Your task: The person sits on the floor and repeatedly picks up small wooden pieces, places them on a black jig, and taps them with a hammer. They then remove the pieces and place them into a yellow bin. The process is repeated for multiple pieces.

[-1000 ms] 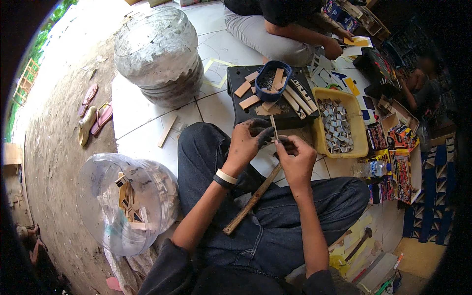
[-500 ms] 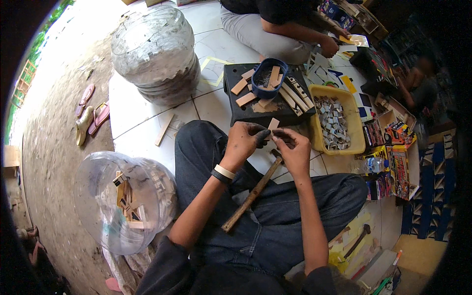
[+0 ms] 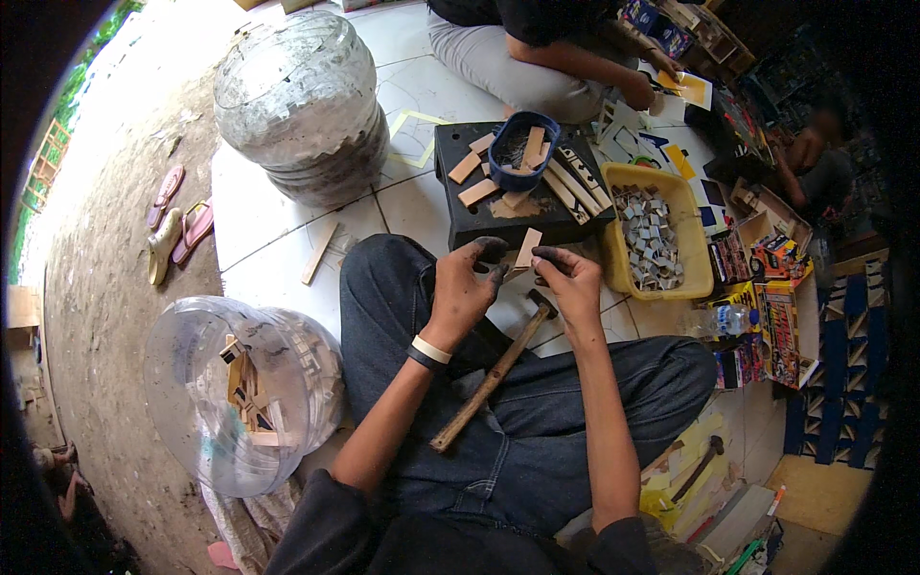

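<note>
Between the thumb and fingers of my right hand [image 3: 573, 292] a small wooden piece [image 3: 527, 249] is pinched, standing upright over my lap. My left hand [image 3: 467, 287] is just left of it, thumb and fingers curled apart with nothing between them. Dark smudges cover the fingertips. A hammer [image 3: 494, 379] with a wooden handle lies across my lap below both hands. Beyond them stands a black block [image 3: 460, 222], bearing a blue tub [image 3: 497, 170] of nails and wooden pieces. Loose wooden blocks [image 3: 466, 169] and patterned strips [image 3: 572, 189] lie around the tub.
A yellow basin [image 3: 706, 278] of small folded pieces stands right of the block. At left are a clear container [image 3: 172, 383] with wooden parts and a large cloudy one [image 3: 297, 96]. Another person [image 3: 546, 57] sits opposite, handling a yellow-and-white sheet [image 3: 692, 90]. A second hammer [image 3: 698, 470] lies at lower right.
My left hand has come off the wooden piece and opened, moving slightly left. The right hand keeps its pinch. Opposite, the other person's hands and sheet have shifted.
</note>
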`<act>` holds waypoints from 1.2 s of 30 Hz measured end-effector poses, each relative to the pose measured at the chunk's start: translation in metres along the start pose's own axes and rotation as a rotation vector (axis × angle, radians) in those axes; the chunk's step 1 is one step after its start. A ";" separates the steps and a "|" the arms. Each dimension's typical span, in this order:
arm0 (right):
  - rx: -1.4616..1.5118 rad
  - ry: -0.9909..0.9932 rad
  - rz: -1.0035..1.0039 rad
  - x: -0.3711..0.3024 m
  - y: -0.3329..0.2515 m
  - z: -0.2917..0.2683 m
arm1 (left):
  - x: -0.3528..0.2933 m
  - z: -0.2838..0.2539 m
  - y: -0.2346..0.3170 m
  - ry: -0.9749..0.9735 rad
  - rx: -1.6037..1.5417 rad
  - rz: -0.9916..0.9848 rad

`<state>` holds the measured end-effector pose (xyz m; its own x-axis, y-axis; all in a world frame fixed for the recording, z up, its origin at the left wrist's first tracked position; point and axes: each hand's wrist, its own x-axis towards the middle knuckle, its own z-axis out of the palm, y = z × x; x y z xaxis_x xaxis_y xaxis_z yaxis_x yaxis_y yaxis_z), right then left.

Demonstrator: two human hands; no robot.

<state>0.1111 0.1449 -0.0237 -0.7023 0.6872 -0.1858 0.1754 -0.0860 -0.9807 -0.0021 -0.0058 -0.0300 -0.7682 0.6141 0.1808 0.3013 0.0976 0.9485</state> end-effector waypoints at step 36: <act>-0.094 0.118 -0.165 -0.020 0.026 0.013 | -0.009 0.022 -0.005 0.053 0.038 0.140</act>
<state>0.1207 0.1199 -0.0463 -0.6424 0.7663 -0.0093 0.1322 0.0989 -0.9863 0.0156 0.0051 -0.0419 -0.7459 0.5815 0.3248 0.4277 0.0443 0.9028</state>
